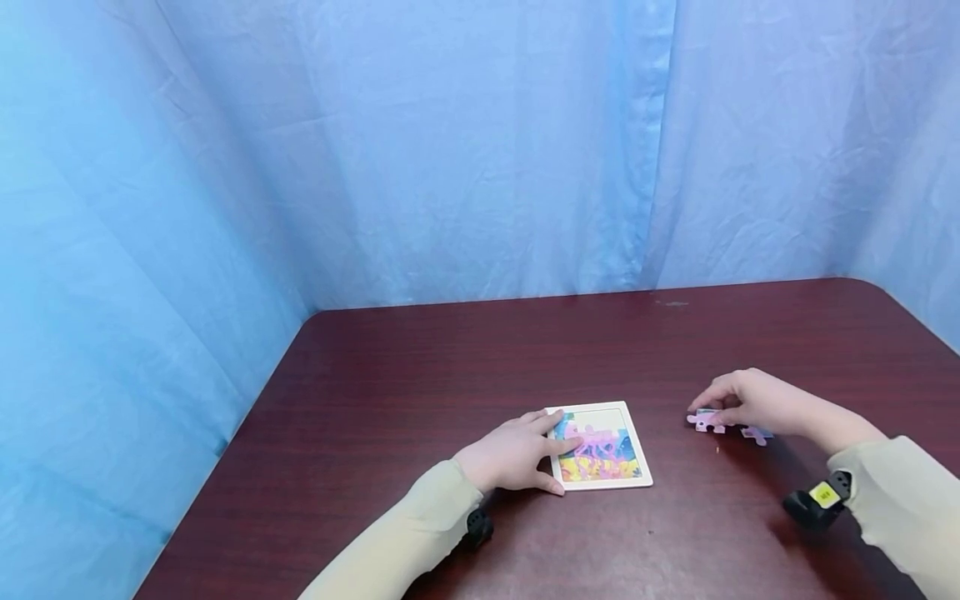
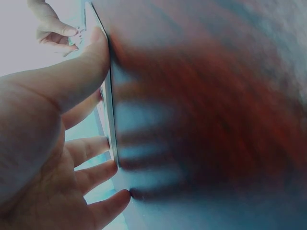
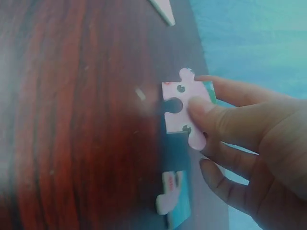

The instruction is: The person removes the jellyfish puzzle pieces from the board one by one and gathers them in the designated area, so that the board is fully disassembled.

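Note:
My right hand (image 1: 765,404) pinches a pink jigsaw piece (image 3: 180,96) between thumb and fingers; two printed eyes show on it in the right wrist view. A second jigsaw piece (image 1: 757,434), pink and blue, lies on the table just beneath that hand. To the left, a white-framed puzzle board (image 1: 637,454) with a colourful picture lies flat. My left hand (image 1: 517,454) rests spread on the board's left side, fingers on the picture and thumb at the near left corner. In the left wrist view the left fingers (image 2: 91,147) are extended along the board's edge.
The dark red-brown wooden table (image 1: 420,367) extends around both hands. Blue curtains (image 1: 465,150) hang behind its far edge and along both sides. Each wrist carries a black camera, the right one (image 1: 817,500) bearing a yellow label.

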`<state>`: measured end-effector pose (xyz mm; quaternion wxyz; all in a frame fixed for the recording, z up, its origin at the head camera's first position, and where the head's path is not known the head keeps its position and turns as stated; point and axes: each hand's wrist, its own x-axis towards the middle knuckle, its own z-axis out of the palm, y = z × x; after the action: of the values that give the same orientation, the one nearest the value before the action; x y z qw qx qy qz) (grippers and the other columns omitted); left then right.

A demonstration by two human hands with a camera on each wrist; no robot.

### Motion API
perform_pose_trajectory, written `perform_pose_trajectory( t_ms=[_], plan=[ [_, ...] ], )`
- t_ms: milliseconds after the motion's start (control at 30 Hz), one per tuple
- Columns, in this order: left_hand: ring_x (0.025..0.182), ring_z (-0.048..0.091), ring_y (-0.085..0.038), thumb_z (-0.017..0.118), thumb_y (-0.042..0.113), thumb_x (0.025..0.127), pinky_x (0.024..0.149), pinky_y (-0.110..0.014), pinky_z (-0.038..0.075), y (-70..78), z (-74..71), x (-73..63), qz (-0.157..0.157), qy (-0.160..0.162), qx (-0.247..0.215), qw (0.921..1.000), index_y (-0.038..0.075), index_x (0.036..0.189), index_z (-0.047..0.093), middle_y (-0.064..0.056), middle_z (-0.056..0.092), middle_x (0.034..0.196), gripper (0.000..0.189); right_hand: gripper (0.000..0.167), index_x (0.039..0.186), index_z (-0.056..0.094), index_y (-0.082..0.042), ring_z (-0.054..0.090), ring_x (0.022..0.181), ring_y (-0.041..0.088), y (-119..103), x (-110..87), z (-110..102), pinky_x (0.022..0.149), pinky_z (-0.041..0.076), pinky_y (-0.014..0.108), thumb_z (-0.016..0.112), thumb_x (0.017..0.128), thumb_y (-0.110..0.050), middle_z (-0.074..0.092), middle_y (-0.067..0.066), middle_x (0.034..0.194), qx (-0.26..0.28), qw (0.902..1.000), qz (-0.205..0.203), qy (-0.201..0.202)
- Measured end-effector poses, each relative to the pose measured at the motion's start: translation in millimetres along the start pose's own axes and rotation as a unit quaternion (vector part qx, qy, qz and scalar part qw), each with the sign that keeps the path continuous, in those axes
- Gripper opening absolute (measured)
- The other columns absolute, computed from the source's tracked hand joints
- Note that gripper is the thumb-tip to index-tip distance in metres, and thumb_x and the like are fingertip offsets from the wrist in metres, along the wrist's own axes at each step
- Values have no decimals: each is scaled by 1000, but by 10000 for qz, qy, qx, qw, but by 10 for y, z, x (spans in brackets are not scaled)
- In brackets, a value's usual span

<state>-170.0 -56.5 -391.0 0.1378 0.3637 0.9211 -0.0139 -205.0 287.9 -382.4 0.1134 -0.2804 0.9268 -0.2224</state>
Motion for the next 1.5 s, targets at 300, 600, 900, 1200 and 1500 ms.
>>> perform_pose_trajectory(
  t_ms=[300, 600, 900, 1200, 1500],
  plan=[
    [142, 27, -22, 65, 52, 83, 112, -31, 28, -7, 0, -14, 30, 17, 9, 10000, 36, 144, 38, -6, 25, 156, 69, 23, 102, 73, -11, 45, 67, -4, 27, 0, 53, 57, 43, 20, 72, 79, -8, 63, -8, 87, -89, 10000, 39, 17],
    [142, 28, -22, 64, 52, 83, 112, -30, 28, -4, -7, -15, 45, 24, 32, 10000, 35, 144, 38, -6, 25, 156, 68, 24, 99, 68, -17, 46, 66, 1, -25, -9, 74, 56, 43, 21, 73, 79, -6, 54, -9, 79, -150, 9995, 260, 68],
    [142, 28, -21, 63, 54, 83, 112, -29, 29, -2, -5, -30, 67, 57, 142, 9999, 37, 144, 37, -5, 26, 156, 68, 23, 97, 69, -16, 49, 72, 4, -38, -23, 82, 60, 45, 22, 73, 78, -3, 55, -8, 83, -313, 9992, 225, 126],
    [143, 26, -21, 63, 53, 84, 112, -31, 28, 3, -14, -21, 45, -29, 10, 10000, 36, 145, 36, -5, 24, 157, 69, 20, 91, 69, -17, 51, 75, 9, -50, -17, 102, 62, 46, 23, 74, 77, -4, 57, -7, 86, -450, 9982, 327, 246],
    [143, 25, -22, 63, 53, 84, 113, -32, 28, -4, -4, -8, 13, -66, -14, 10000, 36, 145, 35, -5, 23, 157, 69, 18, 89, 69, -17, 48, 72, 8, -15, -33, 116, 59, 43, 23, 75, 76, -4, 54, -8, 82, -621, 9970, 335, 329]
  ],
)
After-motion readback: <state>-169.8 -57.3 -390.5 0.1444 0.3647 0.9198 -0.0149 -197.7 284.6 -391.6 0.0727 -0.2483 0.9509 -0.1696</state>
